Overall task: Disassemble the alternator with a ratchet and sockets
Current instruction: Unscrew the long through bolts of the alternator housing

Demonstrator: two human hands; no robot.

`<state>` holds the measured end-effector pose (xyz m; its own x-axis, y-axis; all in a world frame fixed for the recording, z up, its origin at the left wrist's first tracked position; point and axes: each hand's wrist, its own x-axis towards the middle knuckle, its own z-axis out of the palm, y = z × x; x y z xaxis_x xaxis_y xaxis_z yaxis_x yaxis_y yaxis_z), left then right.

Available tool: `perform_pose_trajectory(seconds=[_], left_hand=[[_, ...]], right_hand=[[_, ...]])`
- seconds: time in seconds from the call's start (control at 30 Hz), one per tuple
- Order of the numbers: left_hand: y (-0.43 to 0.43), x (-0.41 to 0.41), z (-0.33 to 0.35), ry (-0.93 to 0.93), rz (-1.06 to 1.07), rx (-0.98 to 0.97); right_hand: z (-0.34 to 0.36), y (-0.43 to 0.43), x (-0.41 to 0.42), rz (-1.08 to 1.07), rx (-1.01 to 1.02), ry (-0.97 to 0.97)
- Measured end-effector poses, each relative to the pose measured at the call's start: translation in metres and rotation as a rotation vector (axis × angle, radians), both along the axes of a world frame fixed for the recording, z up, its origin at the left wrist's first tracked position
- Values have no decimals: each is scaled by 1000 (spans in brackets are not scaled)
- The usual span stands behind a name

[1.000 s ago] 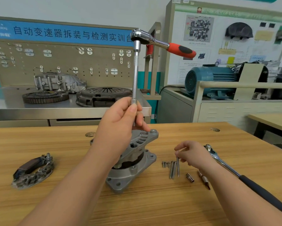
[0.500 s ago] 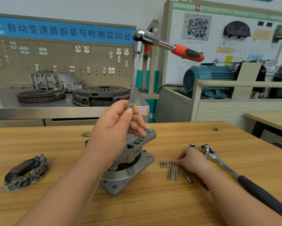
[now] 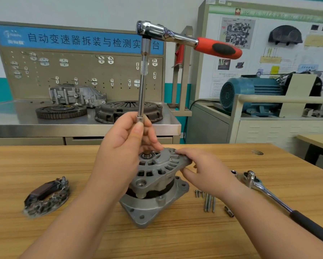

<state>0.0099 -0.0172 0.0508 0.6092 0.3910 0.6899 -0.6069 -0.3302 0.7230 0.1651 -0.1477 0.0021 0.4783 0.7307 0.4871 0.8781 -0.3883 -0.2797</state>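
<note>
The alternator [image 3: 153,184] stood on the table [image 3: 44,161]. Directly above it, the left hand [image 3: 123,146] gripped the lower end of the upright extension bar [image 3: 142,94] under the ratchet [image 3: 185,40]. The right hand [image 3: 203,171] pinched the alternator's upper right edge.

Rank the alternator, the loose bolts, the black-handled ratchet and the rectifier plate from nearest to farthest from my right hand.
1. The alternator: the right hand grips its top housing.
2. The loose bolts: on the table, just beneath the wrist.
3. The black-handled ratchet: lying farther right.
4. The rectifier plate: far left, beyond the alternator.
</note>
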Motion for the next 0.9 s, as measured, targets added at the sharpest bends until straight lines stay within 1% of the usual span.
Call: perform_pose_trajectory(seconds=[0.1, 0.17, 0.3, 0.43, 0.53, 0.63, 0.7, 0.73, 0.8, 0.83, 0.9], left_hand=[[2, -2, 0, 8, 5, -9], [2, -2, 1, 18, -22, -7], [-2, -3, -1, 80, -65, 66], [-2, 0, -4, 173, -63, 108], [1, 1, -7, 277, -31, 162], [7, 2, -12, 366, -12, 198], [9, 2, -14, 399, 20, 244], [10, 2, -14, 414, 29, 268], [11, 1, -14, 441, 25, 313], [11, 1, -14, 454, 19, 330], [11, 2, -12, 482, -6, 338]], right_hand=[[1, -5, -19, -43, 30, -109], [0, -10, -35, -57, 9, -169], [-4, -17, -73, -1, 26, -257], [-7, -10, -88, 103, 84, -274], [-9, -4, -93, 142, 76, -265], [-10, -1, -96, 205, 42, -159], [-7, -3, -91, 287, 66, -41], [-3, -5, -88, 327, 134, 36], [10, -8, -79, 316, 370, 192], [19, -9, -72, 299, 476, 298], [40, -4, -62, 324, 606, 522]])
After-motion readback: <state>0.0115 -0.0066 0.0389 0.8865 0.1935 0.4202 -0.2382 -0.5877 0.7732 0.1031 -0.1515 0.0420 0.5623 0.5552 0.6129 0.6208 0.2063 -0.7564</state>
